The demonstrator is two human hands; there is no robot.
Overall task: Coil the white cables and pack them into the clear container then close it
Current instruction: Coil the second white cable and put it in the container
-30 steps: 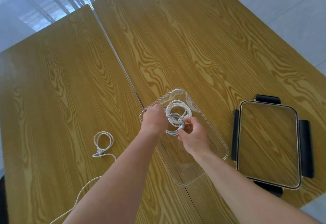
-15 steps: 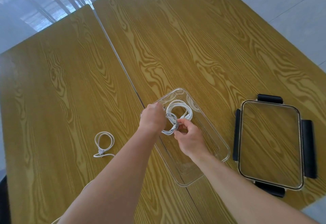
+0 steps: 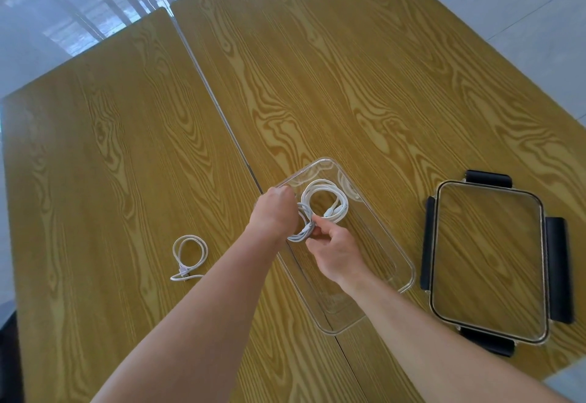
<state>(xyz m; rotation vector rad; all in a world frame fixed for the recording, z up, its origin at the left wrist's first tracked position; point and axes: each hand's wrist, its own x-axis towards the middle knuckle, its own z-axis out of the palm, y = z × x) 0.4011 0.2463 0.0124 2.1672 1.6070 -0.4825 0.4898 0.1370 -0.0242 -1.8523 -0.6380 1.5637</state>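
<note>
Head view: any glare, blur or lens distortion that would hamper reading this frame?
Head view: wide-angle bending bows the table edges; bright window reflections streak the floor at top left; the clear container rim glints; the lid looks slightly smeared; hands and cables stay sharp.

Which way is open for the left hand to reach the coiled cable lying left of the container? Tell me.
Probably yes, once it lets go. The left hand now grips a cable bundle over the clear container. The loose coiled cable lies on bare table beside the left forearm, with nothing between.

container [image 3: 402, 256], lid [image 3: 490, 260], cable [image 3: 189, 253] on table [image 3: 126, 149]
</note>
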